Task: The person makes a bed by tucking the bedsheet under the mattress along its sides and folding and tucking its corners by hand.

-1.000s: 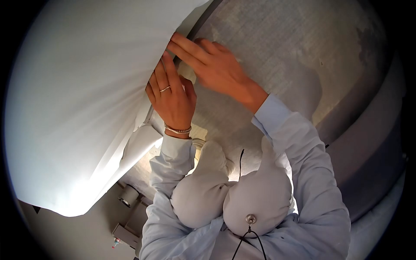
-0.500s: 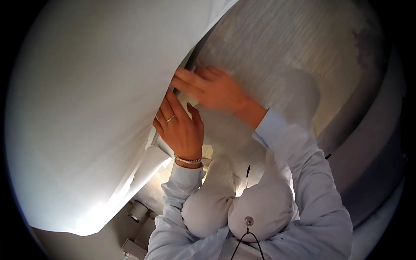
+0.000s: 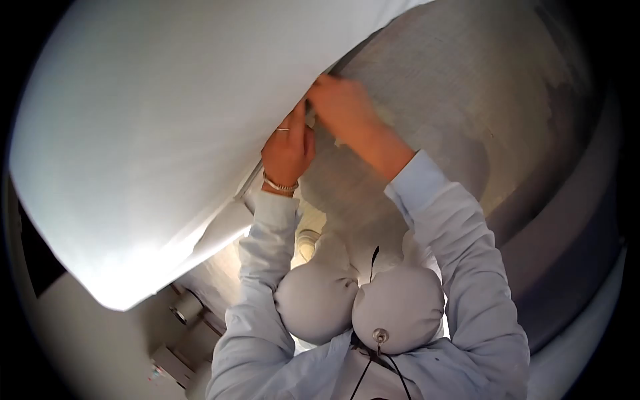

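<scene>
A large white sheet (image 3: 160, 127) hangs over a broad flat surface, filling the left and top of the view. My left hand (image 3: 288, 152), with a ring and a beaded bracelet, is at the sheet's lower edge. Its index finger points up along the edge, the thumb lies close beside it, and the other fingers go in behind the cloth. Just above and to the right, my right hand (image 3: 343, 107) is bent in at the same edge, its fingers closed on the cloth. Motion smears it a little, and its fingertips are hidden.
My bent knees (image 3: 317, 303) are close below my arms. A grey-beige floor (image 3: 433, 73) lies beyond, with a dark curved piece of furniture (image 3: 567, 240) on the right. A small cylindrical object (image 3: 187, 308) and a box-like object (image 3: 172, 365) stand at lower left.
Both hands have moved up and to the right along the sheet's edge. My right fingers, earlier stretched out, are now bent in. The sheet's bottom corner sits higher in view.
</scene>
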The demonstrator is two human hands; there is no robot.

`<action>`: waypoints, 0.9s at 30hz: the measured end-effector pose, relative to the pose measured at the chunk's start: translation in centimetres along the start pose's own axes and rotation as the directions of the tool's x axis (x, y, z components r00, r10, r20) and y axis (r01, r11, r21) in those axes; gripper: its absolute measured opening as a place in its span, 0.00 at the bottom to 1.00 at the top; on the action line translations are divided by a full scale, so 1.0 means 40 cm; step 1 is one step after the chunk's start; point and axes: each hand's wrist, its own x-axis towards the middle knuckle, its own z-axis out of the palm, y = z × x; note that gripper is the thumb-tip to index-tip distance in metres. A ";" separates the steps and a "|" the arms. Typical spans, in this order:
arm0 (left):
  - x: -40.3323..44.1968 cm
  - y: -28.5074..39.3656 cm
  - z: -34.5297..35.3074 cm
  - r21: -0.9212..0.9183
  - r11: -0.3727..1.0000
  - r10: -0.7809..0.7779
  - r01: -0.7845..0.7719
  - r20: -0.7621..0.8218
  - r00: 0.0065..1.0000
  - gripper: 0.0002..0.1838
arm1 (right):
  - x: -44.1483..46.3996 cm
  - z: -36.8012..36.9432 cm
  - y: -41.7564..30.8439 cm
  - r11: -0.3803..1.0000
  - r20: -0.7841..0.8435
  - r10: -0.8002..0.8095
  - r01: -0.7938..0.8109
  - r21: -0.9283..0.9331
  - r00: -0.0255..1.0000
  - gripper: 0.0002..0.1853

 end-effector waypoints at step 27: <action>-0.257 0.014 -0.050 -0.561 0.801 -0.352 0.209 -0.160 0.922 0.14 | -0.254 0.005 -0.128 0.869 0.350 0.005 -0.177 0.461 0.937 0.20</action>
